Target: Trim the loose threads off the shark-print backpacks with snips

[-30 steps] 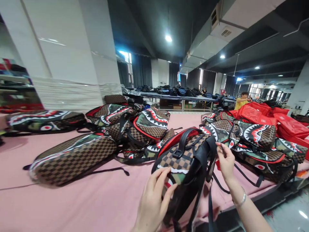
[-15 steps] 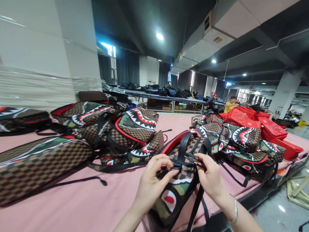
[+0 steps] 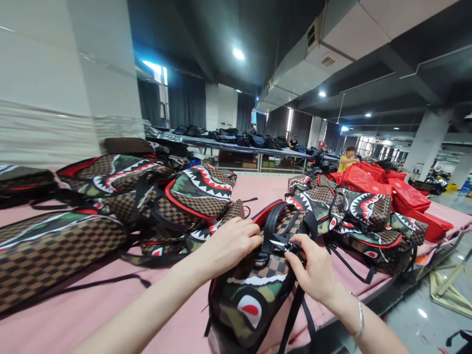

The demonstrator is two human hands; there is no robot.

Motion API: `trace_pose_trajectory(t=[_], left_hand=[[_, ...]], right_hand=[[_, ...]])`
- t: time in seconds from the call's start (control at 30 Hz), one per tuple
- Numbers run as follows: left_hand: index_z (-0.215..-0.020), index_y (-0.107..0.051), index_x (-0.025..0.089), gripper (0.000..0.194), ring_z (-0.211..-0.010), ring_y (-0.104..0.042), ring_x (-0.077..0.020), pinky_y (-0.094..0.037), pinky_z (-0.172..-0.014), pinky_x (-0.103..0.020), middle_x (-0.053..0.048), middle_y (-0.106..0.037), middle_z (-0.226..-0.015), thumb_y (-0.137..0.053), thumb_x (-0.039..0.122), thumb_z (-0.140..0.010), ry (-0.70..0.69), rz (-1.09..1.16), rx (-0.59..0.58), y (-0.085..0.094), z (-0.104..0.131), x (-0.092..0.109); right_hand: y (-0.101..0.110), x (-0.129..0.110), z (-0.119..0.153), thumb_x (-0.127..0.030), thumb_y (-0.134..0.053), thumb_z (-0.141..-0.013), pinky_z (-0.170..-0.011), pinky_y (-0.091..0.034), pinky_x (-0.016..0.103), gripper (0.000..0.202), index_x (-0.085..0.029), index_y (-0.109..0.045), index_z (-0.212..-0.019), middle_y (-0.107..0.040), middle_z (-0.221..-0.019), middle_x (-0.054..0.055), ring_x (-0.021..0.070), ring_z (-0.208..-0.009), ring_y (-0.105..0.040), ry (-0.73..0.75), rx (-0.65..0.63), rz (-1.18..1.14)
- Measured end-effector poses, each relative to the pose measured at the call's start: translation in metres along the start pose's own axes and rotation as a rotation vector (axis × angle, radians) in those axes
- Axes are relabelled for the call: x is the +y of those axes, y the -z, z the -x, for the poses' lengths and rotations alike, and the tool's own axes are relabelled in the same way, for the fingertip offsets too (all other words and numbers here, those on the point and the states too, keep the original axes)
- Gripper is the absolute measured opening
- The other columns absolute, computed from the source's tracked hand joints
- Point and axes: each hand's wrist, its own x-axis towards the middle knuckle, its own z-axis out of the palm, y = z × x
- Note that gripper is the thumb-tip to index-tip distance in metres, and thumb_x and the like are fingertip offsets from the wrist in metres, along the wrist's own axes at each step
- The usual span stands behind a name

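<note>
A backpack [image 3: 267, 290] with brown checks, camouflage and a red-and-white eye stands on the pink-covered table between my hands. My left hand [image 3: 239, 241] is closed, its fingers curled on the left side of the pack beside the black handle strap [image 3: 272, 223]; its fingertips are partly hidden. In my right hand [image 3: 315, 268], thread snips [image 3: 279, 245] are gripped with the blades pointing left, over the black strap webbing on the pack. Black shoulder straps [image 3: 293, 314] hang down below my right hand.
Similar shark-print backpacks lie to the left [image 3: 201, 191] and right [image 3: 368, 211] on the pink cloth [image 3: 173, 300]. Red bags [image 3: 405, 194] are piled farther right, near a person in yellow [image 3: 347, 158]. The table edge runs along the right, above a grey floor.
My left hand has moved up and left, turning from a pinch at the webbing to curled fingers at the pack's side. The snips now point left with their blades more visible.
</note>
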Motion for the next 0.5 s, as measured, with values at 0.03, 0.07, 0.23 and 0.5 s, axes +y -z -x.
trace_pose_trajectory(t=[0.03, 0.07, 0.23, 0.5], left_hand=[[-0.077, -0.064, 0.020, 0.011, -0.071, -0.057, -0.0174, -0.040, -0.062, -0.030, -0.002, -0.063, -0.074, -0.055, 0.015, -0.080, -0.028, -0.011, -0.006, 0.001, 0.000, 0.001], [-0.075, -0.063, 0.019, 0.012, -0.071, -0.057, -0.0174, -0.041, -0.063, -0.030, -0.002, -0.063, -0.074, -0.054, 0.014, -0.081, -0.048, -0.013, 0.001, 0.002, 0.000, 0.002], [-0.075, -0.058, 0.017, 0.022, -0.067, -0.055, -0.0152, -0.044, -0.062, -0.027, -0.004, -0.062, -0.075, -0.039, 0.013, -0.085, 0.007, 0.055, 0.190, -0.005, 0.015, 0.009], [-0.100, -0.060, 0.019, 0.029, -0.077, -0.064, -0.0145, -0.049, -0.064, -0.024, -0.006, -0.067, -0.094, -0.034, 0.013, -0.086, 0.204, 0.214, 0.157, -0.014, 0.027, 0.003]], right_hand=[[0.001, 0.001, -0.001, -0.025, -0.050, -0.084, -0.067, -0.046, 0.024, 0.019, -0.020, -0.052, -0.103, -0.064, -0.090, 0.003, 0.0166, -0.079, -0.062, 0.002, -0.004, -0.007], [0.001, 0.002, -0.001, -0.025, -0.051, -0.084, -0.067, -0.046, 0.023, 0.019, -0.020, -0.052, -0.102, -0.064, -0.089, 0.003, 0.0163, -0.079, -0.062, 0.005, -0.006, -0.010], [0.004, 0.004, -0.007, -0.026, -0.054, -0.083, -0.064, -0.045, 0.022, 0.015, -0.020, -0.054, -0.095, -0.064, -0.084, 0.002, 0.0143, -0.073, -0.060, 0.023, -0.029, -0.014], [0.006, -0.006, -0.020, -0.029, -0.053, -0.084, -0.063, -0.041, 0.022, 0.010, -0.020, -0.056, -0.083, -0.064, -0.077, 0.001, 0.0142, -0.068, -0.059, 0.090, -0.155, 0.127]])
